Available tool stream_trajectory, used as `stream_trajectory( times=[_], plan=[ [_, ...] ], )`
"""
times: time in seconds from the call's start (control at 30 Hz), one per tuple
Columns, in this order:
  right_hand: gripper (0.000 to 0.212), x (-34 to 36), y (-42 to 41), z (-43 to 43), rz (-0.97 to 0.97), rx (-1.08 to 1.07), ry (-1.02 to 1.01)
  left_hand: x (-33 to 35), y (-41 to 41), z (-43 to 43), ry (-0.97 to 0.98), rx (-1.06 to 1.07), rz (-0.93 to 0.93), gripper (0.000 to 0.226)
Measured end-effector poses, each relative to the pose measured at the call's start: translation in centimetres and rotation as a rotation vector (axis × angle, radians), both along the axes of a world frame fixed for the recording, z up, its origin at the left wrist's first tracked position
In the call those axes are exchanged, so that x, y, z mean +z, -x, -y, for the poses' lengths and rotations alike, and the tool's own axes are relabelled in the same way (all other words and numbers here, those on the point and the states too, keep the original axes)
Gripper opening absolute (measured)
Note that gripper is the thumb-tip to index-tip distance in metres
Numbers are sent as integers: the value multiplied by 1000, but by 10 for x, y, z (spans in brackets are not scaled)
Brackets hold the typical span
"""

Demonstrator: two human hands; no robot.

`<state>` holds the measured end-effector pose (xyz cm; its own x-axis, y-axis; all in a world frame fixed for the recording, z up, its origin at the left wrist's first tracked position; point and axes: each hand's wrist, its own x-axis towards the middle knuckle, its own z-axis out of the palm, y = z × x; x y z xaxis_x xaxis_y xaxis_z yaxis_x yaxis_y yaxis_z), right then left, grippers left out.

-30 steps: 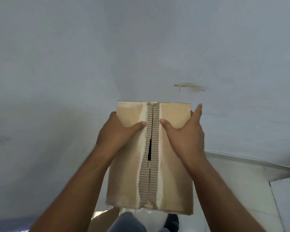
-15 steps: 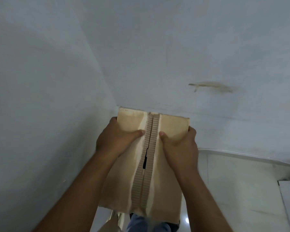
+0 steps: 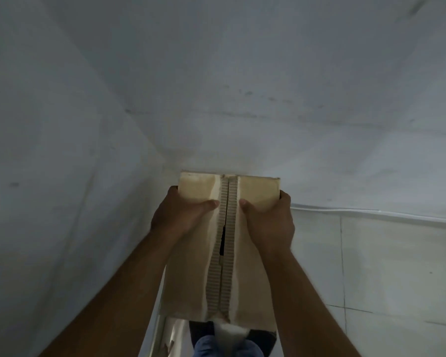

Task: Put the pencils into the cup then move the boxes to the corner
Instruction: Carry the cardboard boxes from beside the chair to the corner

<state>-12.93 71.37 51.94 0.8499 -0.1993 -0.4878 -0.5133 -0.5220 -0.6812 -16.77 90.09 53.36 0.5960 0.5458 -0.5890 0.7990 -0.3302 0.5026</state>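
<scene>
A tan cardboard box (image 3: 188, 274) with a torn corrugated seam down the middle of its top is held in front of me, its far end close to where two walls meet. My left hand (image 3: 180, 215) grips its far left side with the thumb on top. My right hand (image 3: 268, 222) grips the far right side, thumb resting by the seam. No pencils or cup are in view.
Two pale grey walls meet in a corner (image 3: 150, 140) just beyond the box. A white tiled floor (image 3: 384, 266) lies to the right below a thin white cable (image 3: 371, 211) along the wall base. My feet and jeans (image 3: 224, 346) show below the box.
The box has moved forward toward the wall corner, both hands staying on it. My right hand's fingers, spread a second ago, are now wrapped around the box's right edge.
</scene>
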Motion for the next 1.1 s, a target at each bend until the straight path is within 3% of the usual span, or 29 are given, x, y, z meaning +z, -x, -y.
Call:
stream_trajectory(
  times=[0.17,0.4,0.53,0.8,0.97,1.1],
  plan=[
    [84,-106,-16,-16,-70,-1,9,-109,-8,-13,-12,10,-8,106],
    [79,-200,-14,-22,-181,21,8,-197,-9,-25,-8,-55,-43,106],
    [74,-222,-15,-22,-216,57,-2,-223,-12,-32,-5,-89,-39,98],
    [88,-235,-11,-15,-212,142,-40,-248,-12,-48,96,11,13,47],
    [68,-243,9,-16,-256,158,4,-255,9,-46,129,22,18,45],
    [68,-246,-3,-15,-195,206,-9,-257,4,-50,87,35,63,44]
  ],
)
